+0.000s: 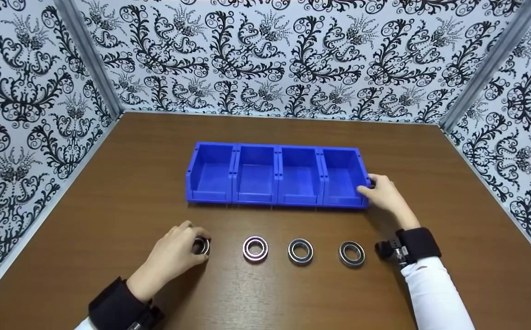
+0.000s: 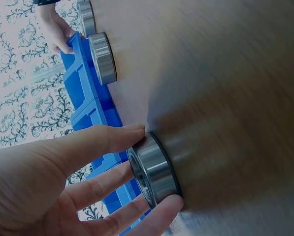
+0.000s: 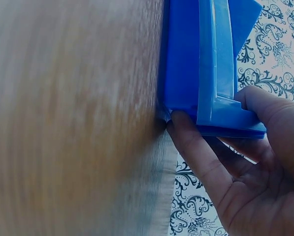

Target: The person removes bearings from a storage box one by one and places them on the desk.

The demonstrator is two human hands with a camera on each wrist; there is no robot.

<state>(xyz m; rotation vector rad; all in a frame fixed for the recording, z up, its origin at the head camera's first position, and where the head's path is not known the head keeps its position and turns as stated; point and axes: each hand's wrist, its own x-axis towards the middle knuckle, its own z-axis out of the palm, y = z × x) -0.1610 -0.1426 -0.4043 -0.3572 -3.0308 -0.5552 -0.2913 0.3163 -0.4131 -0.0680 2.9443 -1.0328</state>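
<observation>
While the left hand [image 1: 174, 254] is pinching the end bearing [image 1: 201, 246] on the counter [image 1: 430, 160], the right hand [image 1: 382, 191] is gripping the bin [image 1: 274, 174] corner; I'd be lifting the bearing level, bin steadied.

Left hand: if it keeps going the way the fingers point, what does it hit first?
The left hand already pinches the leftmost steel bearing ring; beyond it, probably the next bearing ring in the row, though depth is unclear.
</observation>
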